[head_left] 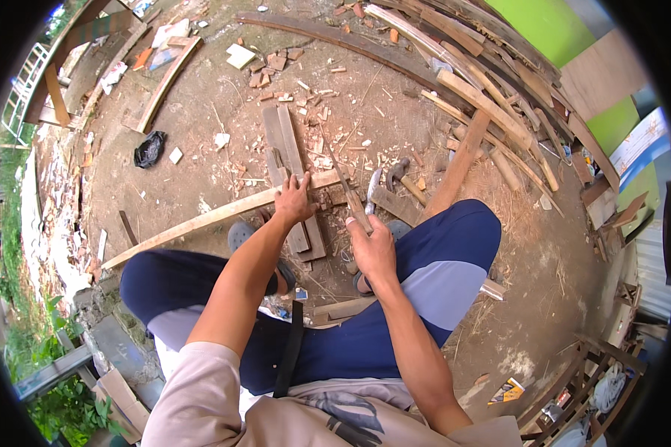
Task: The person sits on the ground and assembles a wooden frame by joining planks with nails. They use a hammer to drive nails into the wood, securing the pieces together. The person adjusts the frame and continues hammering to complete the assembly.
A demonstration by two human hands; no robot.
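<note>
My left hand (294, 201) grips a long pale wooden strip (201, 223) near its right end, pressing it across dark planks (291, 134) stacked on the ground between my feet. The strip's other end reaches past my left knee. In my right hand (373, 249) is a long-bladed tool (356, 204), held by its wooden handle. Its narrow blade points up and away, crossing the strip's right end; whether it is a saw or a machete I cannot make out. A claw hammer (397, 173) lies just right of the tool, beside a whitish object (373, 181).
Wood chips and small offcuts litter the dirt around the planks. Long boards (484, 97) are piled at the far right, and one brown board (457, 164) leans toward my right knee. A black plastic bag (150, 149) lies at left. A wooden frame (596, 387) stands lower right.
</note>
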